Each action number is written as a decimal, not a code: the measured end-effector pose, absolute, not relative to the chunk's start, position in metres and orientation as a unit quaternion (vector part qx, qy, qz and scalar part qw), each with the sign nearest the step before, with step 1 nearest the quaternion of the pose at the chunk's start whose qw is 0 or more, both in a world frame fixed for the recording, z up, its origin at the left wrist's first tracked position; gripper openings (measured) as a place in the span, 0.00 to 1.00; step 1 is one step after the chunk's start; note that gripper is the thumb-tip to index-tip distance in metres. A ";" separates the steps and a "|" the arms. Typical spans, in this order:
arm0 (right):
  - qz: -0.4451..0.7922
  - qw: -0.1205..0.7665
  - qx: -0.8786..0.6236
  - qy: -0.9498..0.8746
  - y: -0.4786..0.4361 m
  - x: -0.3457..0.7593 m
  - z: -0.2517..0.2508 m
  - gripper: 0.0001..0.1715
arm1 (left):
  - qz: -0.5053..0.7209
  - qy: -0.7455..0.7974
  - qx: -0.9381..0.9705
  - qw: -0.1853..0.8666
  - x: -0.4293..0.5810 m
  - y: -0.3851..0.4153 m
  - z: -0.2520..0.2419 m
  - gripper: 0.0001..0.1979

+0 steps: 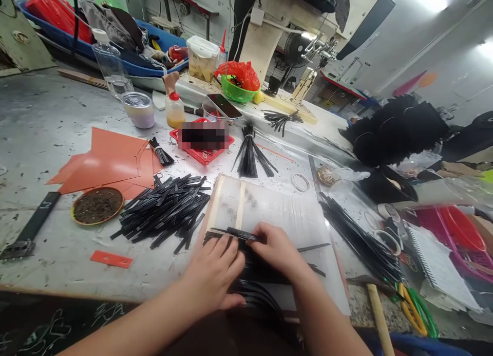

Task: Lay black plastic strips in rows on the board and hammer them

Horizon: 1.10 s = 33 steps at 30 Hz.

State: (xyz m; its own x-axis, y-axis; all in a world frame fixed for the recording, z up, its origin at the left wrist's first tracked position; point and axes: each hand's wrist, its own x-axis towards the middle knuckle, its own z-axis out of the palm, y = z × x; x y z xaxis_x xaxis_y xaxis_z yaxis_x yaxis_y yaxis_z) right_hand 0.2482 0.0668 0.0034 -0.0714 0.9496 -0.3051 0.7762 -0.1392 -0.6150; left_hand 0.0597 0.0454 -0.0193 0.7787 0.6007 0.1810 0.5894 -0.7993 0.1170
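My right hand [275, 247] pinches a few thin black strips [242, 233] between thumb and fingers, above a pale board [281, 207]. Beside it, my left hand [217, 263] lies with its fingers stretched over the ends of black strips at the board's left edge. Its thumb is apart from the fingers. Longer black strips [260, 290] curve below both hands, partly hidden by them. A loose heap of short black strips [165, 207] sits left of the board. Behind the board stands a tied bundle of black strips [249, 155].
Orange sheets [111, 161] and a round dish of dark bits [98, 206] lie on the left. To the right are long black strips [358, 238], a hammer [377, 310], scissors [416, 310] and a notebook [442, 263]. A red tray [204, 157] and a phone [224, 107] lie farther back.
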 end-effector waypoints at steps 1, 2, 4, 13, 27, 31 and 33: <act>0.335 0.121 -0.675 -0.646 0.066 0.253 0.004 0.05 | 0.098 0.308 0.946 0.030 0.062 0.046 -0.019 0.35; 0.321 0.120 -0.683 -0.645 0.066 0.259 0.006 0.06 | 0.093 0.304 0.948 0.031 0.064 0.047 -0.020 0.35; 0.321 0.140 -0.694 -0.629 0.066 0.269 0.009 0.06 | 0.091 0.296 0.950 0.033 0.065 0.048 -0.021 0.36; 0.487 0.200 -0.586 -0.616 0.087 0.228 0.018 0.11 | 0.153 0.289 0.945 0.001 0.056 0.043 -0.031 0.38; 0.451 0.089 -0.636 -0.620 0.090 0.231 0.005 0.14 | 0.113 0.377 0.919 -0.028 0.031 0.031 -0.025 0.35; 0.444 0.085 -0.633 -0.629 0.091 0.231 0.006 0.14 | 0.109 0.377 0.920 -0.004 0.031 0.035 -0.024 0.36; 0.429 0.080 -0.634 -0.639 0.091 0.233 0.006 0.14 | 0.096 0.378 0.921 0.017 0.030 0.037 -0.023 0.37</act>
